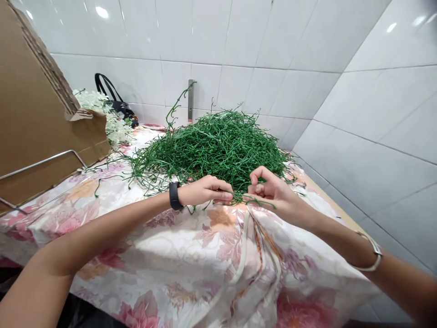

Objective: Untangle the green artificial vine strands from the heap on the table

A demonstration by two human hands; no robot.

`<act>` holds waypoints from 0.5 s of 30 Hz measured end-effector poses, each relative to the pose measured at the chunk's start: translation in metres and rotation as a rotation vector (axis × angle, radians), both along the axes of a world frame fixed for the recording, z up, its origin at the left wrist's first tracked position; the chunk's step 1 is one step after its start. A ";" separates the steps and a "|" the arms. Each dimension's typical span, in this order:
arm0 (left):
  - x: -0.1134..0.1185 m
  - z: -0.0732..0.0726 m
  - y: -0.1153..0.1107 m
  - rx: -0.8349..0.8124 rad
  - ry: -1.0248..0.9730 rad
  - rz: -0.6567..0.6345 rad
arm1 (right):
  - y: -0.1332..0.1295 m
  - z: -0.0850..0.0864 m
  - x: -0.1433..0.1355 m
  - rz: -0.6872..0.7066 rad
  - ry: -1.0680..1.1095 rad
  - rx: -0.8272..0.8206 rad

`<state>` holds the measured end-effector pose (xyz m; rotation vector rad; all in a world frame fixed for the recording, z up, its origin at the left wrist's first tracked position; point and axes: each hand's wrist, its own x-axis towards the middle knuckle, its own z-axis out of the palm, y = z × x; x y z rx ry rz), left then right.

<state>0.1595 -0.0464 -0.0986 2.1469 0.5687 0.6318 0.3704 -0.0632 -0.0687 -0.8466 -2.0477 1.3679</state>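
Observation:
A large heap of thin green artificial flower stems [221,146] lies on the cloth-covered table. At its front edge, my left hand [210,190] pinches a green stem [239,197] between thumb and fingers; a black band circles that wrist. Facing it from the right is my right hand [273,193], its index finger bent and raised, the other fingers curled. The stem's end crosses the right palm and thumb, and the fingers are not closed on it. A thin bangle sits on the right forearm.
A floral cloth [164,264] covers the table. On the left stand a cardboard box [44,100] and a metal wire frame [44,160]. White artificial flowers [118,127] and a black-handled bag [119,107] lie behind. Tiled walls [239,41] close off the back and right.

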 end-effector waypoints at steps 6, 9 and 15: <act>0.009 0.002 0.001 -0.323 -0.127 -0.109 | -0.009 -0.006 0.003 -0.115 -0.177 0.385; 0.008 0.004 0.000 -0.314 -0.104 -0.110 | -0.009 -0.012 0.009 -0.128 -0.195 0.566; -0.047 -0.003 0.016 -0.074 -0.262 0.301 | 0.004 0.017 0.062 -0.471 0.050 0.545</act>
